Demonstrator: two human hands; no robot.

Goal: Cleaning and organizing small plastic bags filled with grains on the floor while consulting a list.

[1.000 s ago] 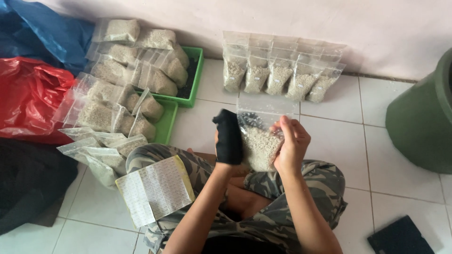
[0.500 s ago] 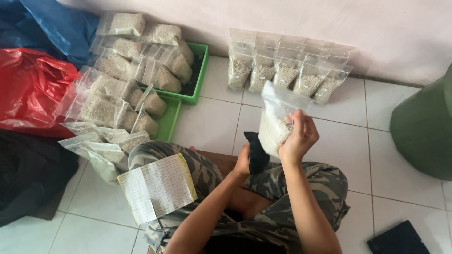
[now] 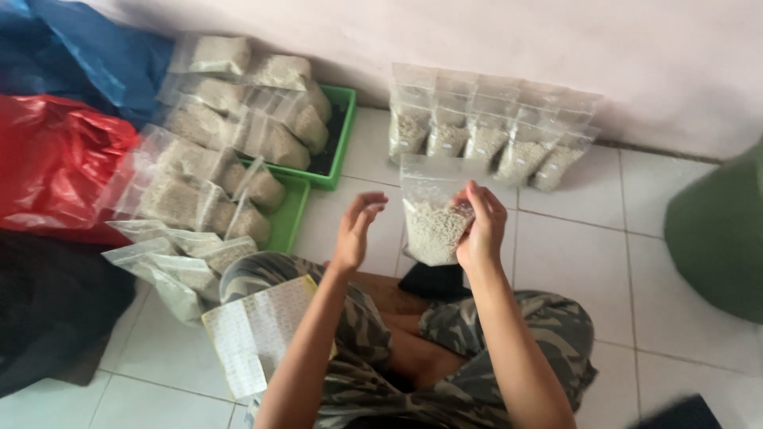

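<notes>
One clear zip bag (image 3: 433, 218) of pale grains is up in front of me right now, pinched along its right edge by my right hand (image 3: 480, 226), fingers wrapped round the side of it. My left hand (image 3: 355, 230) is loose and empty, fingers spread a bit, hanging just to the left of the bag without touching it. So the bag sits to the right of that free hand, at about the same height, and it stands upright: long axis vertical, empty top section up, grains settled at the bottom. The right hand is obviously the nearer one since it's the one gripping.

Behind it, five similar filled bags (image 3: 485, 131) stand in a row leaning on the wall. Off to my left is a heap of fuller bags (image 3: 230, 135) spilling over two green trays (image 3: 342, 131). A black pouch-like thing (image 3: 433, 280) lies on the tile floor (image 3: 675, 238) right under the held bag, and a printed sheet (image 3: 254, 330) rests by my left knee.
</notes>
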